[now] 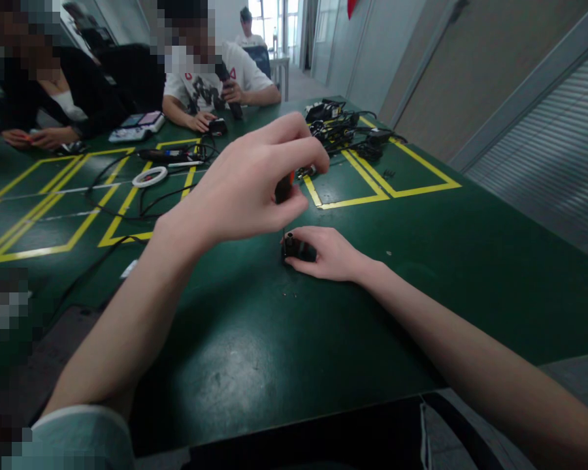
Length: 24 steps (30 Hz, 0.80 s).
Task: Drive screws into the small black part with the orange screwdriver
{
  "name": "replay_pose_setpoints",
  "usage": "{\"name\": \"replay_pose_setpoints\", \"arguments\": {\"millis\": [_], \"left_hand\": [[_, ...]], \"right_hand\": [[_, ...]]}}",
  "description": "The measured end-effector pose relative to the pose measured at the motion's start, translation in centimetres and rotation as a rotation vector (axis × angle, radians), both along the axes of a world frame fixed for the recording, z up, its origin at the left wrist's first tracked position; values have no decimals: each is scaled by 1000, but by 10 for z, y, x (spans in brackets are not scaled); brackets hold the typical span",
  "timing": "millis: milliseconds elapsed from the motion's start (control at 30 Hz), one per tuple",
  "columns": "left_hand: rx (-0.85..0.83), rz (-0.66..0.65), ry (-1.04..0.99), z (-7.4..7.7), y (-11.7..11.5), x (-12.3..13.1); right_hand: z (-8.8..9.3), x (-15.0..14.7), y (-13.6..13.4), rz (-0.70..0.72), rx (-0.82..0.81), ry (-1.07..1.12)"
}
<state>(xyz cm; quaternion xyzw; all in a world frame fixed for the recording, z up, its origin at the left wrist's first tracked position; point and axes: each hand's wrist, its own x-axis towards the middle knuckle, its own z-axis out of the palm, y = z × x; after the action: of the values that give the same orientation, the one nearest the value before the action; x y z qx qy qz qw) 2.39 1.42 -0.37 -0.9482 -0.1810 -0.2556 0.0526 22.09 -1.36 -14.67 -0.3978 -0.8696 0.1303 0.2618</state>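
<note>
My left hand [255,173] is closed around the handle of a screwdriver [284,187], black with some orange, and my fingers cover much of it. Its thin shaft points down to a small black device [288,247] on the green table [323,346]. My right hand [328,251] grips that device from the right and steadies it against the tabletop. A short round post stands up on top of the device. Just in front of it lie tiny bits [289,295], perhaps screws, too small to make out.
Black cables and small devices [343,127] are heaped at the back. Yellow tape [353,201] marks rectangles on the table. A white ring-shaped roll [149,176] lies left of a cable. Across the table sit co-workers, one with a dark tool [230,91] in hand.
</note>
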Motion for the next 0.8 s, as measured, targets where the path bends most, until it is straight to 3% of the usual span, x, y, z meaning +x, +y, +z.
{"name": "replay_pose_setpoints", "arguments": {"millis": [800], "left_hand": [[-35, 2, 1, 0, 1, 1]], "right_hand": [[0, 1, 0, 0, -2, -1]]}}
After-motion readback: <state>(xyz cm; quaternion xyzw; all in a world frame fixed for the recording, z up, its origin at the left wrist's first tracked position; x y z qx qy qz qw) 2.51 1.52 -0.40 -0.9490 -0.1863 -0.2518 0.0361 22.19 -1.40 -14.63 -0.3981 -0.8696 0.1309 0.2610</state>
